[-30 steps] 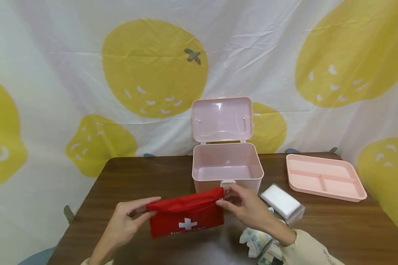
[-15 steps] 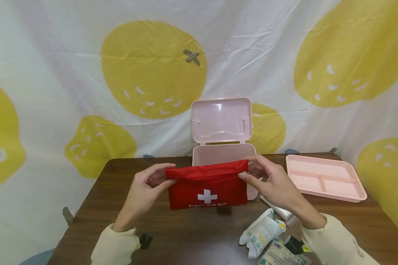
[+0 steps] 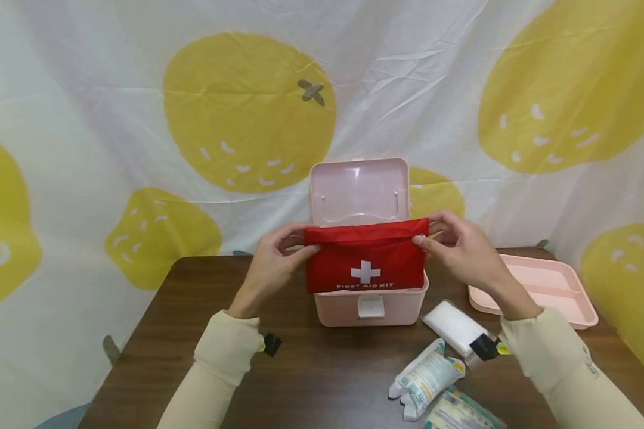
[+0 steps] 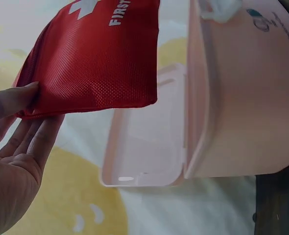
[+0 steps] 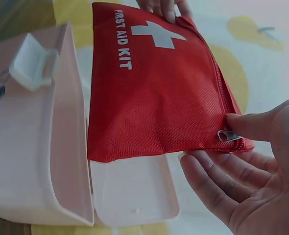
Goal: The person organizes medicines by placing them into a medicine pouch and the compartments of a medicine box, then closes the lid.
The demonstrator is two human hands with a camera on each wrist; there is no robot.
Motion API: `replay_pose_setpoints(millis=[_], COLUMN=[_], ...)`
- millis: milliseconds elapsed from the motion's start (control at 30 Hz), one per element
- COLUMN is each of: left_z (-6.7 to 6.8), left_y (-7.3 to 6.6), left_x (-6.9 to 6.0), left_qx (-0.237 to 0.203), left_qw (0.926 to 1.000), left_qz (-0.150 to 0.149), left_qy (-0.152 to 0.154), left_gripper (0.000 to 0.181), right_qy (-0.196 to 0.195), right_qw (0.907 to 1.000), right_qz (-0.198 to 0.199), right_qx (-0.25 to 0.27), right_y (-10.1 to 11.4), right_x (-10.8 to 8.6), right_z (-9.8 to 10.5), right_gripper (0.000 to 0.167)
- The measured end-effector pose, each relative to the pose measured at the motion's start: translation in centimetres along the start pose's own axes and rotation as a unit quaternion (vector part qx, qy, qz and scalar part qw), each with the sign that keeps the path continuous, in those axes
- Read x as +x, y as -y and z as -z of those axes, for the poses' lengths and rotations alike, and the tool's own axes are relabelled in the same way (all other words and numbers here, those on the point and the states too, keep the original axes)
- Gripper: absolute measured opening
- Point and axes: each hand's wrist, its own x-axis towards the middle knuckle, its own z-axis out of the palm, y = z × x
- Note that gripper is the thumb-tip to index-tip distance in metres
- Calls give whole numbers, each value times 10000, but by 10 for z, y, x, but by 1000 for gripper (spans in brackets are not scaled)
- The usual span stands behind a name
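A red zippered first aid pouch (image 3: 365, 256), marked with a white cross, hangs between both hands at the mouth of the pink box (image 3: 338, 310). My left hand (image 3: 271, 262) pinches its upper left corner, thumb in front and fingers behind. At the upper right corner, beside the metal zipper pull (image 5: 228, 136), my right hand (image 3: 467, 253) grips it the same way. The box's lid (image 3: 359, 187) stands raised behind the pouch. Most of the box's opening is hidden by the pouch in the head view; the wrist views show the pouch just above the rim.
Right of the box lie a white packet (image 3: 453, 325) in clear wrap, a crinkled white-and-green package (image 3: 426, 378) and another printed packet (image 3: 461, 411). A pink divided tray (image 3: 558, 292) rests at the table's right edge, partly behind the right forearm. A patterned cloth hangs behind the table.
Both hands have carried the red pouch up, forward and to the right, from in front of the box to over its opening. The packages on the table stay put.
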Motion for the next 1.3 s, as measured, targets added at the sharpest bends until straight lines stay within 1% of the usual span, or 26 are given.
replay_pose_setpoints(millis=[167,300,367,500,567,633,700,767,833,933,1000,1167,1233,1300], left_z=[-9,-13,-14,-13,-12,-12,-13,-13,-15,-16,-17,-17,-18,-19], left_y=[16,32,40,51,56,60,62,62,61,58,55,50,49,49], left_x=[18,26,27,25,23,22,21,21,21,21,22,23,24,26], left_qx=[60,214,338,657,889,1152,1428,1719,1994,2355,2500,2629,2730,2873], left_qw=[9999,9994,9989,9972,9953,9921,9873,9802,9712,9571,9506,9406,9342,9263], left_qz=[112,260,321,354,325,257,180,99,34,14,1,-94,-144,-194], left_qy=[-86,-76,-36,41,189,416,676,982,1301,1688,1838,2148,2292,2429], left_gripper=[32,32,32,34,36,37,37,37,35,33,32,30,28,25], right_qy=[75,107,156,334,391,433,530,673,820,982,1045,1206,1273,1359], right_qw=[9995,9994,9993,9989,9989,9988,9984,9973,9951,9901,9863,9758,9702,9629], right_qz=[-230,-328,-335,-285,-255,-218,-143,-4,168,468,637,949,1084,1321], right_qx=[179,104,106,157,101,-43,-150,-299,-527,-884,-1101,-1558,-1754,-1921], right_y=[-14,-26,-32,-42,-47,-51,-54,-57,-59,-59,-58,-52,-50,-49], right_x=[12,18,20,22,22,22,21,20,19,17,16,16,16,16], right_z=[-1,-7,-11,-20,-23,-26,-29,-32,-33,-35,-36,-38,-40,-43], right_gripper=[32,30,29,27,25,24,25,27,30,31,30,24,22,19])
